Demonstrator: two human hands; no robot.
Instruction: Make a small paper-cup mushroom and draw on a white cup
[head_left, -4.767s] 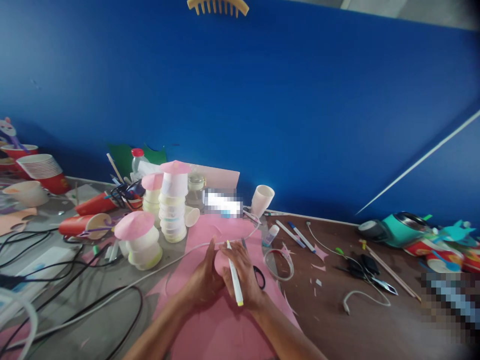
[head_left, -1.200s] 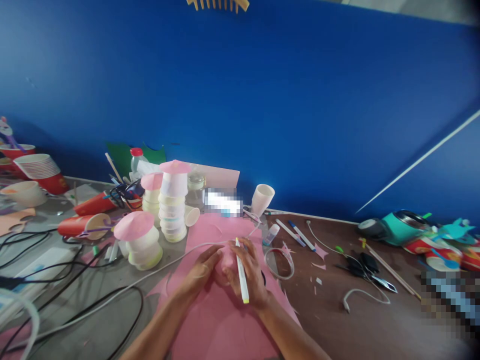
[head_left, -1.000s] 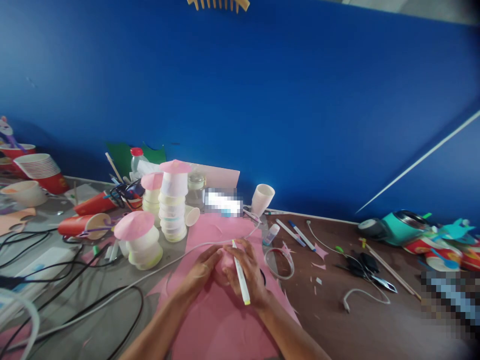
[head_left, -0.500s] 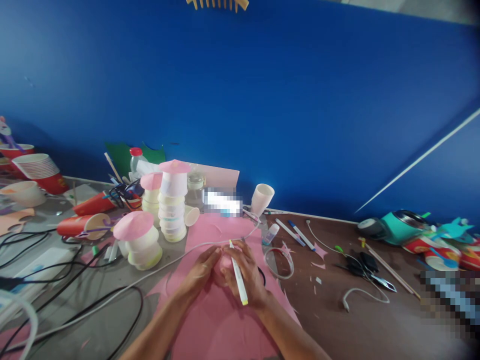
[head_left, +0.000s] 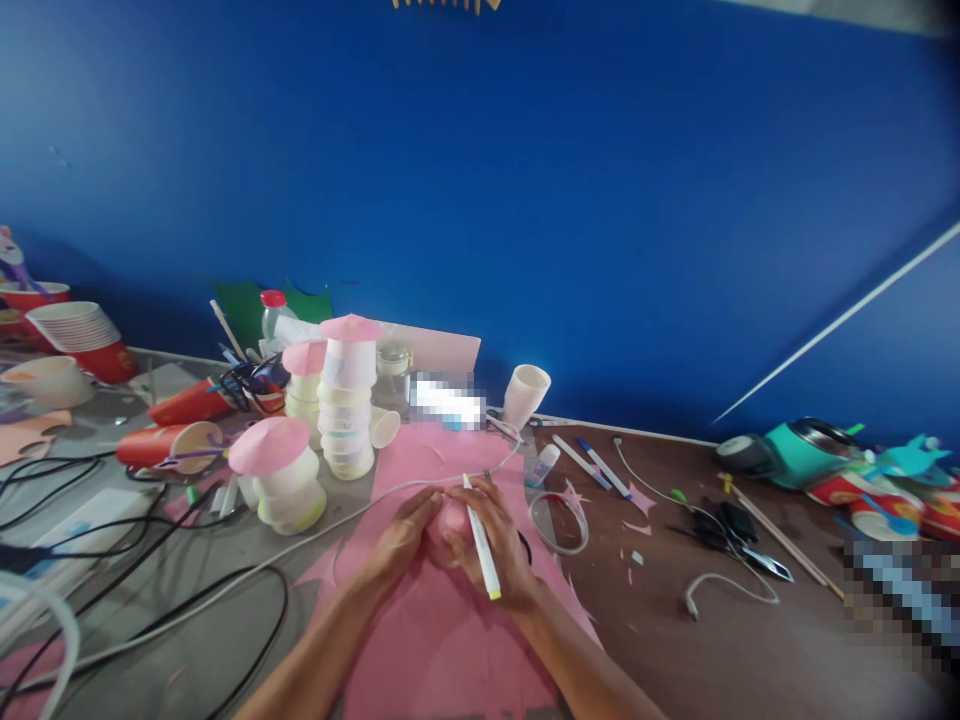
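Both my hands meet over a large pink paper sheet (head_left: 450,660). Between them is a small rounded pink paper piece (head_left: 452,515). My left hand (head_left: 405,530) has its fingers curved round the piece's left side. My right hand (head_left: 499,545) holds the other side, and a white marker with a yellow end (head_left: 482,545) lies across its fingers, tilted. Fingertips of both hands nearly touch at the top of the piece; its underside is hidden.
Left stand cup towers with pink paper tops (head_left: 349,400), red cups (head_left: 169,447) and black cables (head_left: 255,575). Behind are a white cup (head_left: 526,395) and a glue bottle (head_left: 541,467). Right lie markers (head_left: 604,468), scissors (head_left: 765,565), a wooden stick (head_left: 787,538) and a coiled cable (head_left: 559,525).
More of the pink piece shows between my hands, and the marker has shifted slightly to the right. The view has moved a little.
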